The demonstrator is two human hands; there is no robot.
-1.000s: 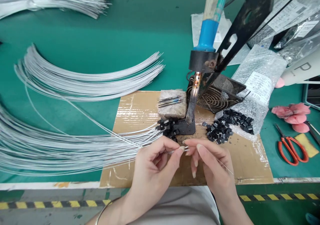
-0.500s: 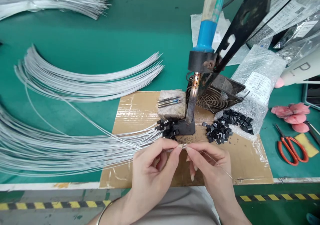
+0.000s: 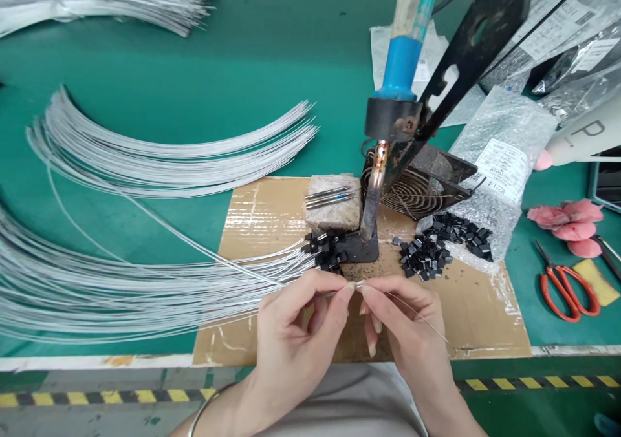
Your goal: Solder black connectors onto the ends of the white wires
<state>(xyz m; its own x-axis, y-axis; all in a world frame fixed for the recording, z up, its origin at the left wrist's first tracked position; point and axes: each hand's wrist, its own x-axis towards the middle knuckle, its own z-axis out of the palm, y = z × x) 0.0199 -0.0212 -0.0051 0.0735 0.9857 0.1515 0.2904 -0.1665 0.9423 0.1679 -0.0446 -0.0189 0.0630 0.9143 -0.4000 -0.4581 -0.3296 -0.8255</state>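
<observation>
Just below the soldering iron's base, the fingertips of my two hands almost meet. My left hand (image 3: 298,333) is closed in a pinch on the white wire (image 3: 242,271), which runs in from the left. Thumb and forefinger of my right hand (image 3: 410,320) pinch at the wire's end; the exact contact is too small to make out. A thin, pale strand (image 3: 427,321) passes through the right fingers and sticks out to the lower right. The soldering iron (image 3: 400,68) stands tilted above, its tip pointing down.
White wires with black connectors (image 3: 325,249) lie left of the iron. A second wire bundle (image 3: 184,159) is behind. Loose black connectors (image 3: 427,256), a small fan (image 3: 417,188), bubble bags (image 3: 502,146) and red-handled scissors (image 3: 567,288) lie right. Cardboard (image 3: 485,320) covers the bench.
Almost nothing differs. My right hand has shifted very slightly left, and the thin strand's free end with it. Both pinches stay in place.
</observation>
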